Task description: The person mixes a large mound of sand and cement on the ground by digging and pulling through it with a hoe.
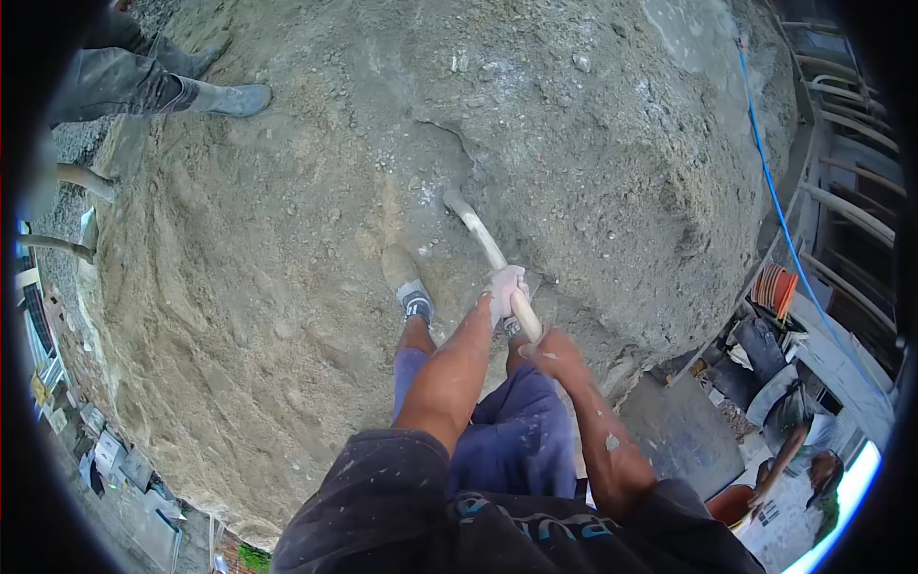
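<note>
My left hand (508,290), pale with dust or a light glove, is closed round the middle of the shovel's wooden handle (478,232). Lower on the same handle, near its end, my right hand (555,354) is wrapped round it. The handle is slightly curved and slants away from me. Its far end meets a wide mound of grey-brown sandy mix (316,210). The blade is coated or buried there, so its shape is hard to make out. My feet stand on the mound beside the handle.
At the upper left, another person's boot (239,99) rests on the mound. Two wooden handles (88,180) poke in from the left edge. A blue hose (765,163) runs down the right side. At the lower right, a person reaches to an orange-brown bucket (731,504).
</note>
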### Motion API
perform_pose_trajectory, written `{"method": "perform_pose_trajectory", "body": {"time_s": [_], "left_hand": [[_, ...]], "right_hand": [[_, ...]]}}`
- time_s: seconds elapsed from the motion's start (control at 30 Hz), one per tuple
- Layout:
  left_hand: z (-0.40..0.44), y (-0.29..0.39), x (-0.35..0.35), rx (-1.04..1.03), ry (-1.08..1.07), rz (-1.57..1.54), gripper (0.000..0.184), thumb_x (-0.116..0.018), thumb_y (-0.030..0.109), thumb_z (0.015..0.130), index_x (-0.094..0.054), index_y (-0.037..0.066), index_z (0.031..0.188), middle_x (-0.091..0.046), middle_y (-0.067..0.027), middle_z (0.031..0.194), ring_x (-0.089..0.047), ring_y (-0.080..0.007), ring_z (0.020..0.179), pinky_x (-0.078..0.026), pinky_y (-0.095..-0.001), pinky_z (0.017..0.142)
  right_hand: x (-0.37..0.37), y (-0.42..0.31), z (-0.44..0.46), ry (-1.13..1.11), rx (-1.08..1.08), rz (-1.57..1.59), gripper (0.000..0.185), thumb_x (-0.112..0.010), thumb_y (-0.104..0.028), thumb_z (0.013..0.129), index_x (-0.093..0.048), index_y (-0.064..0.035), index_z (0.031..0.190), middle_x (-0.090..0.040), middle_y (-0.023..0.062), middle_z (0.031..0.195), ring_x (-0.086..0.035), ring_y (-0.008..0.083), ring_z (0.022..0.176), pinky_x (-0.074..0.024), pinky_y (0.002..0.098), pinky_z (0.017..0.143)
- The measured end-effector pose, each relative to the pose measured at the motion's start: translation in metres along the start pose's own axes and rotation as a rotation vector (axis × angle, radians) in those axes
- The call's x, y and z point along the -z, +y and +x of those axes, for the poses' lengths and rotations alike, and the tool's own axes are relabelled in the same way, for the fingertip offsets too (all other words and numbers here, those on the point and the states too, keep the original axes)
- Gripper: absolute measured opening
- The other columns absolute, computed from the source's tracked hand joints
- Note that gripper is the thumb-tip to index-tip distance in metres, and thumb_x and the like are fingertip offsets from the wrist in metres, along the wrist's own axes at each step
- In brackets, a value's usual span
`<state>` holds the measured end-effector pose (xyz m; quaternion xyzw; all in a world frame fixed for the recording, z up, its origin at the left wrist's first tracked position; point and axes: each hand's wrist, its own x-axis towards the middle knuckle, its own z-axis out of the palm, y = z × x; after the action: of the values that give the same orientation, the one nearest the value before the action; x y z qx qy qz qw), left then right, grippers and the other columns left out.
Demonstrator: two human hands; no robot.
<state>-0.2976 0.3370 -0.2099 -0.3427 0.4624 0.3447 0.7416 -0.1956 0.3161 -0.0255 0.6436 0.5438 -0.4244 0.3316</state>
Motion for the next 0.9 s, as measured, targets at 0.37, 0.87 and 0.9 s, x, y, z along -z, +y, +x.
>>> {"method": "perform_pose_trajectory", "body": {"time_s": [0.37, 0.87, 0.9], "left_hand": [[-0.095, 0.087, -0.099, -0.317, -0.179, -0.442, 0.021, -0.062, 0.018, 0.087, -0.047, 0.007, 0.097, -0.056, -0.0081, 0.081, -0.059, -0.0221, 0.075, -0.052, -0.0407, 0.08], [-0.186, 0.174, -0.186, -0.817, -0.278, -0.147, 0.017, -0.065, 0.017, 0.086, -0.05, 0.014, 0.08, -0.05, 0.0022, 0.065, -0.051, -0.0148, 0.059, -0.046, -0.0358, 0.062], [-0.209, 0.191, -0.163, -0.88, -0.237, -0.114, 0.018, -0.064, 0.019, 0.087, -0.049, 0.015, 0.079, -0.049, 0.0035, 0.064, -0.05, -0.0133, 0.058, -0.045, -0.0345, 0.059]], "right_hand": [[0.269, -0.032, -0.065, -0.081, 0.343, -0.328, 0.057, -0.071, -0.047, 0.072, -0.062, 0.0028, 0.098, -0.065, 0.0198, 0.078, -0.064, 0.0332, 0.073, -0.048, 0.0432, 0.067], [0.195, 0.047, 0.078, 0.262, 0.542, -0.054, 0.041, -0.07, -0.02, 0.075, -0.056, -0.0052, 0.111, -0.065, 0.0202, 0.1, -0.063, 0.038, 0.096, -0.05, 0.0464, 0.083], [0.179, 0.012, 0.06, 0.117, 0.576, 0.024, 0.047, -0.072, -0.029, 0.075, -0.057, -0.0061, 0.113, -0.066, 0.0208, 0.099, -0.064, 0.037, 0.094, -0.0503, 0.0456, 0.082]]}}
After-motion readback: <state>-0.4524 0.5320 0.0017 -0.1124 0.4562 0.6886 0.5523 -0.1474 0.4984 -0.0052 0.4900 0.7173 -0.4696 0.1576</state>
